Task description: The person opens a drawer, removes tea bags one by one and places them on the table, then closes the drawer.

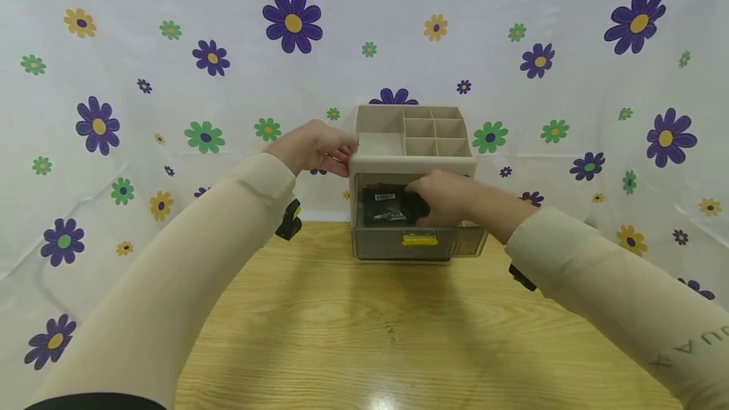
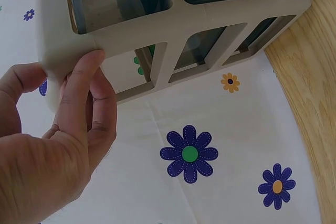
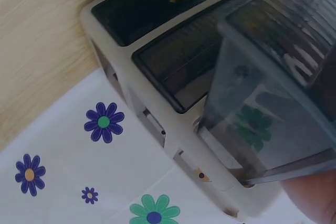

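Observation:
A cream desktop drawer organizer (image 1: pixel 412 161) stands on the table against the flowered cloth. Its top smoky clear drawer (image 1: pixel 378 243), with a yellow handle (image 1: pixel 420 240), is pulled out. Inside the drawer lies a black package (image 1: pixel 376 207) with a white barcode label. My left hand (image 1: pixel 326 147) grips the organizer's upper left corner; in the left wrist view, the thumb and fingers (image 2: pixel 94 61) lie about that edge. Into the drawer's right side reaches my right hand (image 1: pixel 447 198), at the black package. Its fingertips are partly hidden, so whether they pinch the package is unclear.
The organizer's top has one large compartment (image 1: pixel 383 143) and several small ones (image 1: pixel 435 128). Lower drawers with dark fronts (image 3: pixel 168 9) sit closed beneath the open one. A wooden table (image 1: pixel 353 334) extends in front, and a flowered cloth (image 1: pixel 342 62) hangs behind.

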{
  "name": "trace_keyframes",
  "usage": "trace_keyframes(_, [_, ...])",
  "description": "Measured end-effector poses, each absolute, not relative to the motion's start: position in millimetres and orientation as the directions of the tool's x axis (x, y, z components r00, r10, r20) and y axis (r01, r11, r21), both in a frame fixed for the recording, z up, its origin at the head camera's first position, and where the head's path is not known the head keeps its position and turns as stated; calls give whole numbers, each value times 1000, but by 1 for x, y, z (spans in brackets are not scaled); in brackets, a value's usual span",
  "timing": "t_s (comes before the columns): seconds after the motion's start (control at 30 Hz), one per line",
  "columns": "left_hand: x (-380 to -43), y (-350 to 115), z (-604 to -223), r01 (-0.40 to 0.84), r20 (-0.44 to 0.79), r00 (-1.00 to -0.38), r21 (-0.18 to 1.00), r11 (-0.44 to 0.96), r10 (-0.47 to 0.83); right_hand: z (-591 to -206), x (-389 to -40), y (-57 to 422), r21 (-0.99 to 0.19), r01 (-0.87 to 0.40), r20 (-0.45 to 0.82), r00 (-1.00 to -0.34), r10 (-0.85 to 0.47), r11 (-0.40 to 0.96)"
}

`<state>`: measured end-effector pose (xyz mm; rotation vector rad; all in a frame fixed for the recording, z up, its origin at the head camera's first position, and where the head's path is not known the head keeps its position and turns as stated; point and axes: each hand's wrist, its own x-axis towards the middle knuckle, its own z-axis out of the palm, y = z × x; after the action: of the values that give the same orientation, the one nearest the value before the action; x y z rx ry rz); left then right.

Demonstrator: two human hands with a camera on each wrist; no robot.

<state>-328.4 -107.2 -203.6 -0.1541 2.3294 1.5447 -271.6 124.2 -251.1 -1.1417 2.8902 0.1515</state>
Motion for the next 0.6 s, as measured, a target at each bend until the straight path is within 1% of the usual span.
trace_keyframes(0.13, [-330,-107,-204,-279,-347,-932,871,404,105,-252,-275,124,61,-653,-137,-754,-642,754])
trace_keyframes(0.23, [-330,-106,-203,-278,-353,-929,866,416,114,-253,-276,125,84,-669,-136,-742,-657,739])
trace_keyframes(0.3, [-329,-106,-202,-274,-348,-931,864,422,109,-253,-277,125,112,-679,-108,-735,-670,726])
trace_keyframes(0.43, [-329,-108,-199,-267,-336,-937,865,424,95,-256,-277,123,155,-644,-27,-760,-649,749])
trace_keyframes(0.6, [-327,-108,-201,-277,-346,-933,866,416,100,-259,-275,123,141,-591,72,-794,-604,794])
